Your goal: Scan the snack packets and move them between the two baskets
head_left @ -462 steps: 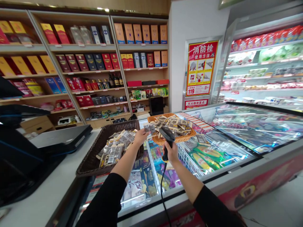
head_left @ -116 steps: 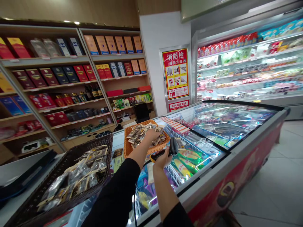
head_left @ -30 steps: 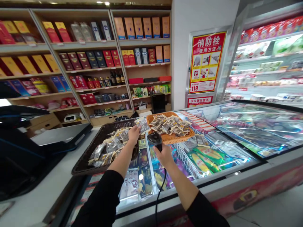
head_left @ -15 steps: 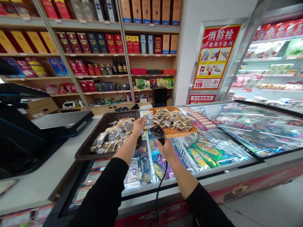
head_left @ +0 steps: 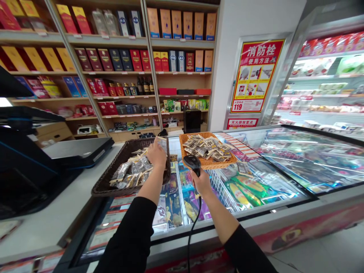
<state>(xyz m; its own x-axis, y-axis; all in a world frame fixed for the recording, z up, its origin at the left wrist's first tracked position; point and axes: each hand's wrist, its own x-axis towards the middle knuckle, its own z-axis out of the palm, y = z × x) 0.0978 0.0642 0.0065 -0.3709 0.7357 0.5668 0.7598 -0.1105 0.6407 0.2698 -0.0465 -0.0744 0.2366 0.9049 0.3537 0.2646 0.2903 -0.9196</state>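
Observation:
My left hand (head_left: 157, 154) is over the right side of a dark brown wicker basket (head_left: 100, 186). Its fingers are closed on a small clear-fronted snack packet (head_left: 163, 142), partly hidden behind the hand. Below it, the basket holds a heap of similar snack packets (head_left: 133, 170). My right hand (head_left: 201, 182) grips a black handheld barcode scanner (head_left: 192, 162) by its handle, with a cable (head_left: 191, 231) hanging down. Just beyond the scanner, an orange woven basket (head_left: 212, 165) holds a pile of packets with dark lettering (head_left: 209, 147).
Both baskets rest on a glass-topped chest freezer (head_left: 273, 189) full of packaged goods. To the left are a counter (head_left: 51, 220) and a flat scale-like device (head_left: 78, 151). Shelves of boxed goods (head_left: 182, 45) line the back wall; a red fire-hydrant poster (head_left: 257, 76) hangs right of them.
My left hand has moved left with the packet, from the gap between the baskets to over the brown one. My right hand still holds the scanner in nearly the same place. The view has tilted slightly.

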